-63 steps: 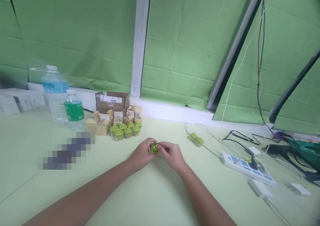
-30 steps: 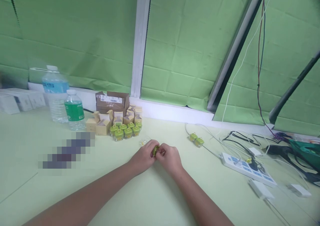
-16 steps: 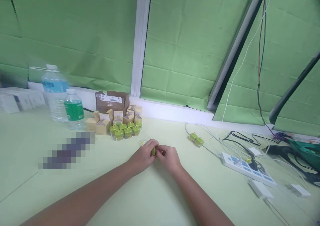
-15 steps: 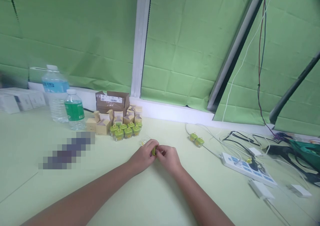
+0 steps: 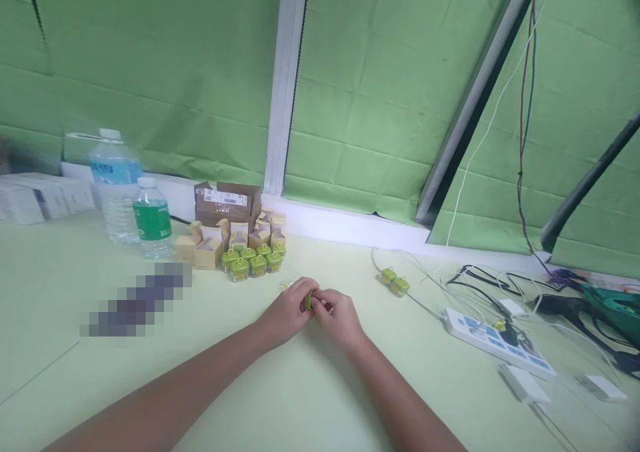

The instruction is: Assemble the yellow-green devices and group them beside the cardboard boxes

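Note:
My left hand (image 5: pixel 287 313) and my right hand (image 5: pixel 339 315) meet at the middle of the pale green table (image 5: pixel 310 399). Both pinch one small green gadget (image 5: pixel 308 299) between their fingertips; only a sliver of it shows. Behind them to the left stands a cluster of several like green gadgets (image 5: pixel 253 263) in front of small tan boxes (image 5: pixel 207 252). A small clear bit (image 5: pixel 289 283) lies just beyond my left hand.
Two water bottles (image 5: pixel 116 187) stand at the far left beside white boxes (image 5: pixel 45 199). A brown carton (image 5: pixel 227 203) sits behind the tan boxes. Two more green gadgets (image 5: pixel 393 281) lie to the right, near a white power strip (image 5: pixel 499 344) with tangled cables.
The green gadget has been turned between my fingers, so less of it shows than two seconds ago. Both hands stay in the same spot.

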A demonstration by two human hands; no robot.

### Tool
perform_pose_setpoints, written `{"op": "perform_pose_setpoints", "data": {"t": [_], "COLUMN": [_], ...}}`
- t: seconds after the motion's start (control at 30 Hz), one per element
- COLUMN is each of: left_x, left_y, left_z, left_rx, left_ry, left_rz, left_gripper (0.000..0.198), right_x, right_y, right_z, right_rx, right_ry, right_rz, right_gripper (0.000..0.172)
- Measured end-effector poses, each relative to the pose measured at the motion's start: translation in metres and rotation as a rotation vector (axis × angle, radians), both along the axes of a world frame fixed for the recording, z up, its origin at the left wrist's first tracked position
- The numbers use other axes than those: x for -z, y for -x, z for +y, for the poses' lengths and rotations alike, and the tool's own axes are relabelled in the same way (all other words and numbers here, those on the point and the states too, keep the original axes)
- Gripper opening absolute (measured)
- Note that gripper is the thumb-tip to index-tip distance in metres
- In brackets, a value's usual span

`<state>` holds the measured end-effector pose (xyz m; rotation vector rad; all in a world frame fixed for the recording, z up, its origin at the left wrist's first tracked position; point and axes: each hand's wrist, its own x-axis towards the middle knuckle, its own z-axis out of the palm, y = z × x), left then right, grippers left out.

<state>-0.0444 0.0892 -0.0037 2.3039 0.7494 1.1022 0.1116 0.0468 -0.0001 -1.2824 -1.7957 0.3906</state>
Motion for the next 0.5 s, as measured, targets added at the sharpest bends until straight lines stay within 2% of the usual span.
{"op": "perform_pose_setpoints", "data": {"t": [0.07,0.23,0.3,0.37,0.5], "left_x": [-0.0001,0.0009,0.0001,-0.0015,-0.0048], "left_y": [-0.0009,-0.0024,-0.0025,-0.0028,-0.0043], "left_z": [0.0007,0.0014,0.0005,-0.0012,-0.0067], "left_rx": [-0.02,-0.026,-0.035,-0.041,-0.018], "left_ry": [0.01,0.015,0.024,0.044,0.093], "left_rz": [-0.025,-0.058,-0.072,-0.093,-0.138], "left_gripper": [0.026,0.023,0.024,0.025,0.028], "right_x": [-0.005,-0.0066,-0.0044,-0.0035,-0.0111], "right_y": [-0.0034,-0.0092,-0.0095,-0.0088,-0.005], "right_z": [-0.0014,0.0,0.0022,0.0037,0.0002], "right_rx": [-0.012,0.143,0.178,0.136,-0.109], "right_ry": [-0.013,-0.003,0.044,0.146,0.345], "right_rz": [-0.005,0.084,0.175,0.295,0.491], "right_gripper": [0.025,0.012,0.016,0.024,0.026]}}
